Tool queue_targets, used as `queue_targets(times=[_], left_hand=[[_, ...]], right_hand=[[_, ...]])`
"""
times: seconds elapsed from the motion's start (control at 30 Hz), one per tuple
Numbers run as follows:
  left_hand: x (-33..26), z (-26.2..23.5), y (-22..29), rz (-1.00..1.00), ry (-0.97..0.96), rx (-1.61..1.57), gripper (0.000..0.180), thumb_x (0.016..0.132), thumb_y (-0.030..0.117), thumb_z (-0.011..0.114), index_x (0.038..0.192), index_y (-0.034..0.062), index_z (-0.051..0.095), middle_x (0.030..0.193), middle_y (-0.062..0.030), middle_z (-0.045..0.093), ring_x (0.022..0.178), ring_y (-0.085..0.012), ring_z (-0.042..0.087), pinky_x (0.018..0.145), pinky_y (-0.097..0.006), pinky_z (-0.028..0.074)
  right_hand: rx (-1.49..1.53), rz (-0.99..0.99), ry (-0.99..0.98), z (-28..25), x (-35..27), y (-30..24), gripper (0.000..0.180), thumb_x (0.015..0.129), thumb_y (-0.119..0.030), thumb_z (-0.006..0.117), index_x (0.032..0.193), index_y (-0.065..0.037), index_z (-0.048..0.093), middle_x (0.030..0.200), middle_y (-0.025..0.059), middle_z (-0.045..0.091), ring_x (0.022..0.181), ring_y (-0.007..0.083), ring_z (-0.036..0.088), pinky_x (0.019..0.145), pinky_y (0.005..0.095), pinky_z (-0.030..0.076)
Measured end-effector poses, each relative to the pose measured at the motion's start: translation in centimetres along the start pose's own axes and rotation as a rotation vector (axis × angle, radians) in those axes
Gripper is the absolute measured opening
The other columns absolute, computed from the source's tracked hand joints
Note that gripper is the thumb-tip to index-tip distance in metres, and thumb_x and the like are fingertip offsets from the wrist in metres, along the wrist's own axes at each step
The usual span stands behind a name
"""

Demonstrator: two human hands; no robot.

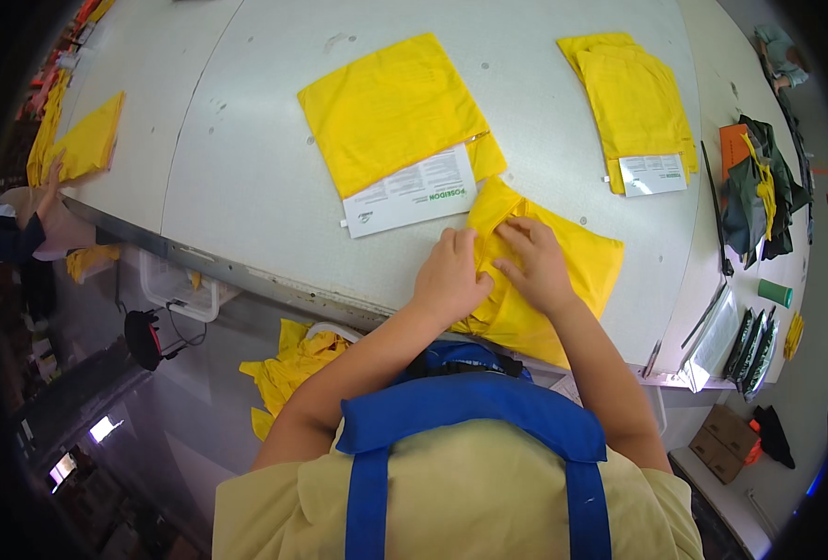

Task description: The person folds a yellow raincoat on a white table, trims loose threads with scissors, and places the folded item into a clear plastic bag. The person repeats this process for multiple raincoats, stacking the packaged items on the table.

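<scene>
At the near edge of the table, a yellow folded piece of fabric (587, 271) lies under both my hands. My left hand (451, 275) is closed, its curled fingers gripping the left side of the fabric. Close beside it, my right hand (537, 266) has bent fingers gripping a fold near the top, the thumb lower down. What lies inside the fold is hidden. Just beyond, a larger flat yellow folded piece (391, 112) rests on a white printed sheet (414, 191), touching or nearly touching the fabric I handle.
Another yellow stack (633, 98) with a printed card (652, 175) lies at the far right. Dark green fabric (750, 196), a green roll (774, 293) and dark packets (752, 345) sit along the right side. A co-worker's hand (55, 171) touches yellow fabric (97, 140) at left. Yellow cloth (288, 369) spills below the table.
</scene>
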State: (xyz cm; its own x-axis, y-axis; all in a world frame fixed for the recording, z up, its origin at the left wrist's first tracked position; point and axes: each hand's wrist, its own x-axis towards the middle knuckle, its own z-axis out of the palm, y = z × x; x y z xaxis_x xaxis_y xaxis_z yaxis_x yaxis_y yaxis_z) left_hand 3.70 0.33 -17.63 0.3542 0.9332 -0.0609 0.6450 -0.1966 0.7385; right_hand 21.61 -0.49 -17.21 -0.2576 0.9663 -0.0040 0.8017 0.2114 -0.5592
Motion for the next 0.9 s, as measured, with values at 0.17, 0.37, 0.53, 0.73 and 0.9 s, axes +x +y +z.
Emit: queue_targets(times=[0.17,0.37,0.53,0.73,0.9], left_hand=[[1.1,0.0,-0.3,-0.080,-0.105,0.070,0.038,0.077,0.013,0.059,0.110,0.0010,0.044,0.095,-0.0218,0.056,0.084,-0.0405,0.059,0.072,-0.046,0.050],[1.9,0.7,-0.6,-0.072,-0.144,0.165,0.027,0.080,0.011,0.056,0.103,0.0026,0.044,0.088,-0.0218,0.061,0.072,-0.0412,0.061,0.062,-0.050,0.049],[2.4,0.2,-0.4,-0.252,-0.225,0.026,0.023,0.086,0.013,0.052,0.106,0.0078,0.043,0.077,-0.0217,0.063,0.069,-0.0420,0.061,0.060,-0.052,0.047],[3.3,1.5,0.0,-0.001,-0.357,0.012,0.022,0.088,0.017,0.052,0.106,0.0097,0.041,0.073,-0.0212,0.062,0.066,-0.0418,0.060,0.058,-0.052,0.046],[3.3,2.3,-1.1,-0.049,-0.292,-0.002,0.025,0.088,0.017,0.051,0.108,0.0084,0.039,0.072,-0.0228,0.062,0.065,-0.0427,0.060,0.058,-0.053,0.046]], right_hand=[[-0.303,-0.061,0.071,1.5,-0.7,-1.0,0.056,0.078,-0.028,0.067,0.127,-0.004,0.052,0.133,0.0146,0.050,0.126,0.0270,0.044,0.098,0.0398,0.038],[-0.335,-0.067,0.067,3.3,-1.1,-0.8,0.057,0.081,-0.029,0.064,0.128,0.001,0.050,0.136,0.0152,0.048,0.130,0.0274,0.041,0.103,0.0401,0.034],[-0.257,-0.045,0.000,2.8,-0.5,-0.9,0.066,0.081,-0.035,0.062,0.131,0.003,0.045,0.138,0.0219,0.043,0.132,0.0321,0.037,0.108,0.0407,0.029],[-0.326,0.090,-0.267,3.2,0.7,-0.2,0.066,0.085,-0.033,0.052,0.136,0.006,0.036,0.143,0.0236,0.036,0.136,0.0341,0.030,0.111,0.0492,0.020],[-0.300,0.093,-0.155,4.9,0.8,0.8,0.063,0.084,-0.032,0.052,0.134,0.004,0.039,0.142,0.0240,0.036,0.137,0.0355,0.028,0.112,0.0505,0.018]])
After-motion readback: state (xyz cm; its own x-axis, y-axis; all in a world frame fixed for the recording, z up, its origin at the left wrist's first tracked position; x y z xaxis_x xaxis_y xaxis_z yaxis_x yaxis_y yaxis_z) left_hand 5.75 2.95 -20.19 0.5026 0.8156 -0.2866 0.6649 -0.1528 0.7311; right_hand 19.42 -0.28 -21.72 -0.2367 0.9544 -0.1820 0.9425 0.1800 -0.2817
